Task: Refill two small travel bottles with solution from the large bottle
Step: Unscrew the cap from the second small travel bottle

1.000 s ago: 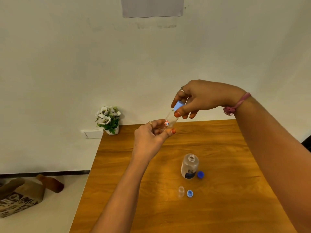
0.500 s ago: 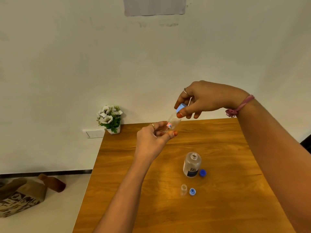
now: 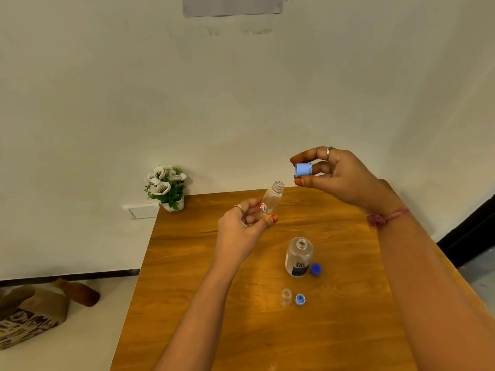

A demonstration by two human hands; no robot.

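Observation:
My left hand (image 3: 242, 223) holds a small clear travel bottle (image 3: 271, 200) above the table, tilted to the right, its neck uncovered. My right hand (image 3: 334, 176) pinches that bottle's light blue cap (image 3: 303, 169), lifted up and to the right of the neck. On the wooden table (image 3: 334, 330) the large clear bottle (image 3: 298, 257) stands upright and uncapped, with its dark blue cap (image 3: 316, 269) lying right beside it. In front of it stands a second tiny clear bottle (image 3: 286, 296), uncapped, next to its blue cap (image 3: 300, 299).
A small pot of white flowers (image 3: 167, 187) sits at the table's far left corner against the wall. A patterned box (image 3: 29, 317) lies on the floor to the left. A wall socket plate (image 3: 142, 210) is beside the table edge.
The light blue cap has come off the small bottle; my right hand has carried it up and to the right. My left hand still holds the bottle.

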